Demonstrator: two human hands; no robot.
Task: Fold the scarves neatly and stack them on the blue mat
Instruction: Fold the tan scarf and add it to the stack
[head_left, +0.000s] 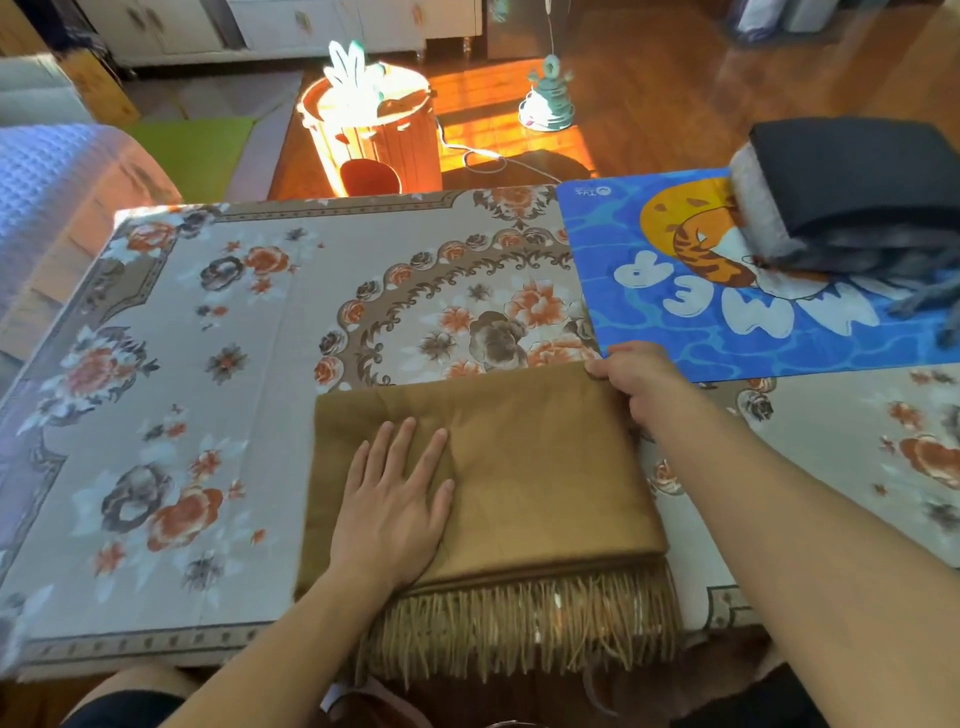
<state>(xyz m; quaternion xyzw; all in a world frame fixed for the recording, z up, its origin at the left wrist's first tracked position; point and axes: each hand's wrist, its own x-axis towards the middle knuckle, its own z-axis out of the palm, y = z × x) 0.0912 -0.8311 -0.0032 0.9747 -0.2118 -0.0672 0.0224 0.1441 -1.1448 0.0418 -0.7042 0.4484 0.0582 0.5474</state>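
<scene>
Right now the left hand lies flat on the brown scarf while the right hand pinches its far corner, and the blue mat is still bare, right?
Not quite. The blue mat is not bare: the head view shows a folded dark scarf already lying on it. The rest holds: the left hand lies flat on the brown scarf and the right hand pinches its far corner.

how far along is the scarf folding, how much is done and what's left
Done: a folded dark scarf already sits on the blue mat.
In hand: the brown scarf lies folded on the flowered table cover, fringe hanging over the near edge. The left hand presses flat on it; the right hand pinches its far corner.
Left: finish folding the brown scarf and stack it on the dark one.
</scene>
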